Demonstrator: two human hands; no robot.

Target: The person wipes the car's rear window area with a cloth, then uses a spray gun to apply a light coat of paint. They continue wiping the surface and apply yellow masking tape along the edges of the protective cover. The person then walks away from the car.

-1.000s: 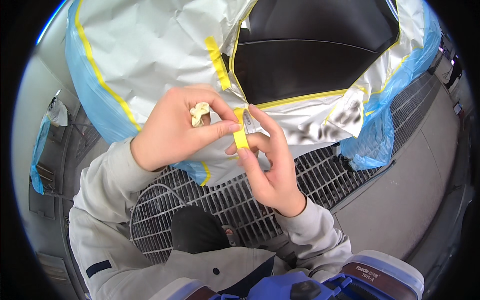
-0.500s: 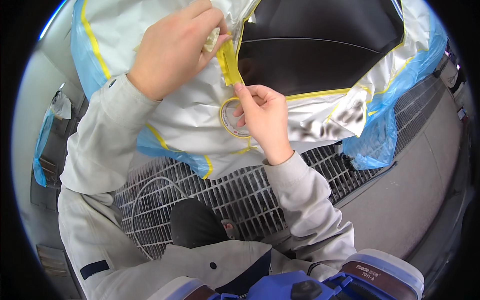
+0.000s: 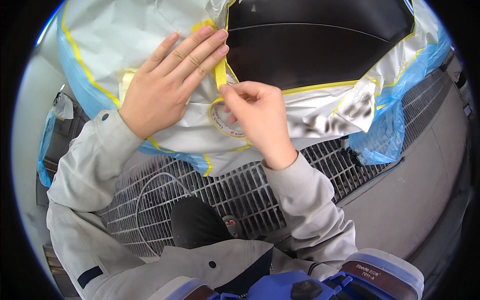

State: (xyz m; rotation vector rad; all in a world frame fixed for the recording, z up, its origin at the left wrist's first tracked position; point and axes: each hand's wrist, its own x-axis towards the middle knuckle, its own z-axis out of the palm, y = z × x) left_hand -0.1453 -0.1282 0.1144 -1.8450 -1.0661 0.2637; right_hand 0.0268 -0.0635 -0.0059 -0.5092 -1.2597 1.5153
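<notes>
White masking sheet (image 3: 165,17) covers a large body around a glossy black panel (image 3: 320,55), with yellow tape along the panel's edges. My left hand (image 3: 167,85) lies flat on the sheet at the panel's left edge, fingers stretched out, their tips over a yellow tape strip (image 3: 220,75). Its thumb is hidden. A pale yellow scrap (image 3: 126,82) pokes out beside the palm. My right hand (image 3: 262,112) is closed, thumb and forefinger pinching the strip's lower end. The masking tape roll (image 3: 220,122) hangs beneath these fingertips, partly hidden by them.
Blue plastic film (image 3: 382,140) hangs at the sheet's right side, and more borders it on the left. A dark-smudged patch (image 3: 357,107) marks the sheet. Below are metal floor grating (image 3: 245,185) and a thin grey hose (image 3: 142,200). A blue respirator (image 3: 280,285) fills the bottom edge.
My left hand has come down from its raised pinch and flattened over the tape strip, fingers extended. My right hand shifted slightly left with the tape and roll, still pinching.
</notes>
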